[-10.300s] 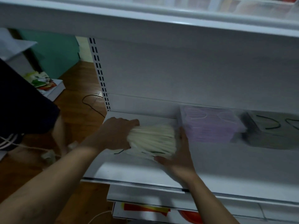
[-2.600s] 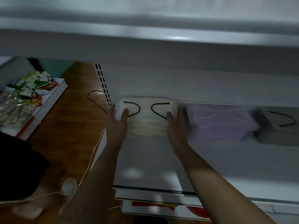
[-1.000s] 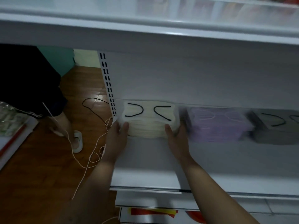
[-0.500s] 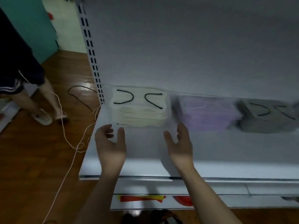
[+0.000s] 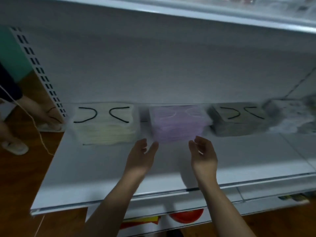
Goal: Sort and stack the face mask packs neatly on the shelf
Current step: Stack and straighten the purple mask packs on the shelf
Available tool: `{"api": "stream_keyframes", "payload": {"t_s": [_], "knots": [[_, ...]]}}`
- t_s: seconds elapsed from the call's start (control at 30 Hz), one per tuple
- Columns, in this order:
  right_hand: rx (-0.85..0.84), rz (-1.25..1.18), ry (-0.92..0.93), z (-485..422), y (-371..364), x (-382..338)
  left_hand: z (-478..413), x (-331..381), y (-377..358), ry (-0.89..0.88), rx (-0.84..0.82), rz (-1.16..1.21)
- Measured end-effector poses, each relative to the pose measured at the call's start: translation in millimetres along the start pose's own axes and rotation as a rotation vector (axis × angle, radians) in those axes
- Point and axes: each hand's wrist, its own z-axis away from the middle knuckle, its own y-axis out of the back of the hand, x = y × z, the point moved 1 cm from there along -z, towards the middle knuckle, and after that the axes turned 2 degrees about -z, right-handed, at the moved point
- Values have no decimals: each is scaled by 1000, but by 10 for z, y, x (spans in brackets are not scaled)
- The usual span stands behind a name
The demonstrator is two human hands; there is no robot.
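Along the back of the white shelf (image 5: 106, 170) lie stacks of mask packs. A cream stack with black ear loops (image 5: 104, 125) is at the left, a purple stack (image 5: 177, 124) in the middle, a grey stack with black loops (image 5: 237, 120) to its right, and a blurred pale pile (image 5: 290, 117) at the far right. My left hand (image 5: 142, 156) and my right hand (image 5: 203, 154) hover palms inward just in front of the purple stack. Both hold nothing, fingers relaxed, and neither clearly touches the stack.
An upper shelf (image 5: 188, 12) overhangs the working shelf. The slotted upright (image 5: 39, 72) marks the shelf's left end. Another person's legs and slippers (image 5: 15, 146) stand on the wooden floor at the left, beside a white cord (image 5: 39, 135). A red item (image 5: 186, 217) sits on the shelf below.
Both hands left the cream stack, which stays at the left against the back, and moved right to the front of the purple stack. The view shifted right too.
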Motion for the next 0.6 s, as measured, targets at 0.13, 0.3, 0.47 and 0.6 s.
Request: {"api": "stream_keyframes", "payload": {"t_s": [0.13,0.3,0.47,0.6], "knots": [[-10,-39,-170,-361,338,138,-152,86,-260,105,4,76],[-119,-54,-246,-811,524,191,-200,228,-518,133,124,187],[-230,-127,-220,-1065,510,179,-359,343,-695,153,276,233],[-324,-247,-252,-1173,437,124,-476,452,-769,210,337,280]]}}
